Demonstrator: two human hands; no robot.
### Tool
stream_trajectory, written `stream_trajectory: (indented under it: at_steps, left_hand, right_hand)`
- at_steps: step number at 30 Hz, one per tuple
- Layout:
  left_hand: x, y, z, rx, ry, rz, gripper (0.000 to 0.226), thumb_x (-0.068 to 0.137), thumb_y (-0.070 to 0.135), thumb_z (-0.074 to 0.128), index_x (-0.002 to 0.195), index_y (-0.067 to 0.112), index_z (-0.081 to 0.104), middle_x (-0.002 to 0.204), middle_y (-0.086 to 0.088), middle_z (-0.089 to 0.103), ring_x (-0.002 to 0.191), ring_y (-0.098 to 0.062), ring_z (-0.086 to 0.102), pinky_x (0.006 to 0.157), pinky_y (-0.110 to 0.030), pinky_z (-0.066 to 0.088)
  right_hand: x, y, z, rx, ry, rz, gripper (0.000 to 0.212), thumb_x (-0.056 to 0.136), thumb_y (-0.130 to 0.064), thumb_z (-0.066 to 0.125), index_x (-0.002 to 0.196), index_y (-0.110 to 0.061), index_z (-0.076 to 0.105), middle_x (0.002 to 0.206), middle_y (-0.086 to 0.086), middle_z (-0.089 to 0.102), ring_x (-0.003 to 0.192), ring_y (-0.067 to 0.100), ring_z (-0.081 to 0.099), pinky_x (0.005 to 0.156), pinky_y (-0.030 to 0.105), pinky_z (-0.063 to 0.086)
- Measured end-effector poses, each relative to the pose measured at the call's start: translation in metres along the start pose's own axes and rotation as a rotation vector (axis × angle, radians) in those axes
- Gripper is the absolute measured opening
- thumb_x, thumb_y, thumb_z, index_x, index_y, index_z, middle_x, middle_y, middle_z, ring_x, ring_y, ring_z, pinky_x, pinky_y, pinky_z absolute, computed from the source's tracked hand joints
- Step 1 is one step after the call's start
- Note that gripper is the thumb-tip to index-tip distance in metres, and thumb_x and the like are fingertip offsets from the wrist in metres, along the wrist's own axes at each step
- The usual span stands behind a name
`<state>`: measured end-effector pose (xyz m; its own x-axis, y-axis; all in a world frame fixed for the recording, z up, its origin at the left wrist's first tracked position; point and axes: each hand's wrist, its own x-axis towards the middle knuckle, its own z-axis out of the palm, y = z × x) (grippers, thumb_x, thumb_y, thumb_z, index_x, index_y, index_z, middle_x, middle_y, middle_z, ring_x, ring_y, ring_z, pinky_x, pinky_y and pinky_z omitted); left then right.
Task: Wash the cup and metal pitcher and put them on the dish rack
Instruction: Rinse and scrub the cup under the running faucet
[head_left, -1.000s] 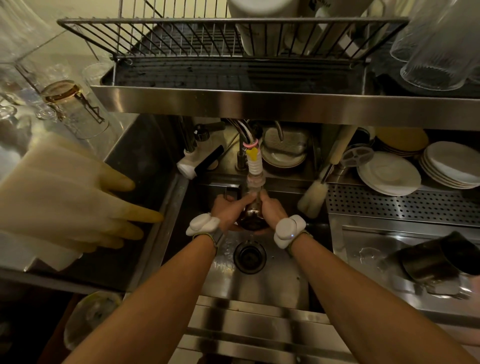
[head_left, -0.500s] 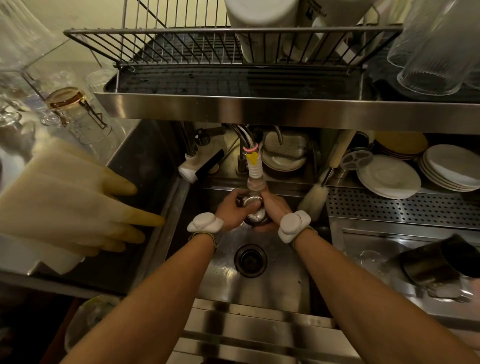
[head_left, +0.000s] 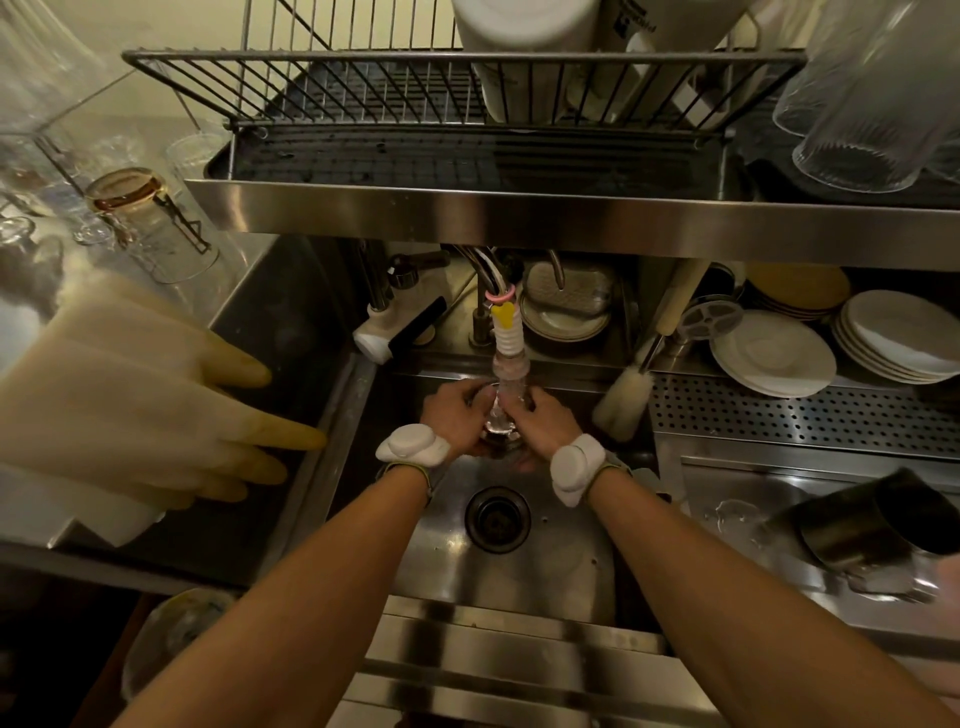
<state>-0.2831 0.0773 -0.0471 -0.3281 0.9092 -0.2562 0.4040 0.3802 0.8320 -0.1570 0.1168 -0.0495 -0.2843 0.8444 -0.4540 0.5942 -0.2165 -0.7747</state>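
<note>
left hand (head_left: 457, 415), right hand (head_left: 545, 421) still cupping cup (head_left: 501, 423), raised closer under faucet (head_left: 508, 343).

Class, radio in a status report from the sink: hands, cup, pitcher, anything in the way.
Left hand and right hand both grip the clear glass cup under the faucet nozzle. Dark metal pitcher lies unwashed on the right drainboard. Nothing blocks the wire dish rack.

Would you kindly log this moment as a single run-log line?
step: rinsing cup under faucet | left hand: on cup | right hand: on cup | metal pitcher: on its side, right counter, untouched
</note>
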Motion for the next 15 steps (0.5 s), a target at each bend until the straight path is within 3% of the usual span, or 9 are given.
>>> stream_trajectory:
  at_steps: [2, 5, 8, 11, 15]
  left_hand:
    - [0.0002, 0.0003, -0.0020, 0.003, -0.006, 0.003, 0.033, 0.093, 0.031, 0.056, 0.123, 0.019, 0.064, 0.123, -0.013, 0.066, 0.109, -0.031, 0.065, 0.091, -0.047, 0.055]
    - [-0.0003, -0.0037, -0.0028, 0.020, -0.059, 0.022, 0.045, 0.085, 0.024, 0.068, 0.129, 0.017, 0.059, 0.125, -0.010, 0.065, 0.113, -0.026, 0.062, 0.097, -0.042, 0.052]
    - [-0.0006, -0.0028, -0.0017, -0.009, -0.005, -0.014, 0.046, 0.081, 0.030, 0.068, 0.125, 0.021, 0.062, 0.121, -0.011, 0.067, 0.106, -0.030, 0.067, 0.087, -0.049, 0.057]
    - [-0.0003, 0.0019, -0.0002, 0.036, 0.062, -0.023, 0.042, 0.086, 0.035, 0.058, 0.126, 0.023, 0.061, 0.121, -0.012, 0.068, 0.104, -0.032, 0.067, 0.088, -0.046, 0.057]
    - [-0.0012, 0.0034, 0.0026, 0.027, 0.079, -0.012, 0.039, 0.091, 0.031, 0.057, 0.128, 0.020, 0.060, 0.122, -0.012, 0.067, 0.113, -0.031, 0.063, 0.094, -0.045, 0.053]
  right_hand:
    - [-0.0010, -0.0001, 0.0008, 0.100, -0.047, 0.030, 0.050, 0.089, -0.052, 0.051, 0.127, -0.018, 0.052, 0.126, 0.011, 0.060, 0.106, 0.034, 0.063, 0.090, 0.051, 0.053]
    - [0.0011, 0.0010, -0.0003, 0.171, -0.047, 0.041, 0.046, 0.088, -0.048, 0.056, 0.127, -0.023, 0.052, 0.125, 0.007, 0.061, 0.101, 0.035, 0.065, 0.083, 0.050, 0.057]
    - [-0.0002, 0.0010, -0.0003, 0.159, -0.022, 0.034, 0.047, 0.090, -0.051, 0.052, 0.126, -0.020, 0.053, 0.121, 0.008, 0.062, 0.095, 0.035, 0.067, 0.071, 0.042, 0.060]
    - [0.0008, 0.0012, 0.0007, 0.172, -0.035, 0.012, 0.041, 0.088, -0.041, 0.059, 0.123, -0.019, 0.055, 0.118, 0.008, 0.064, 0.087, 0.029, 0.068, 0.061, 0.032, 0.059]
    - [0.0018, 0.0003, -0.0022, 0.093, 0.050, -0.062, 0.042, 0.089, -0.042, 0.058, 0.124, -0.019, 0.057, 0.115, 0.004, 0.065, 0.098, 0.023, 0.063, 0.073, 0.025, 0.052]
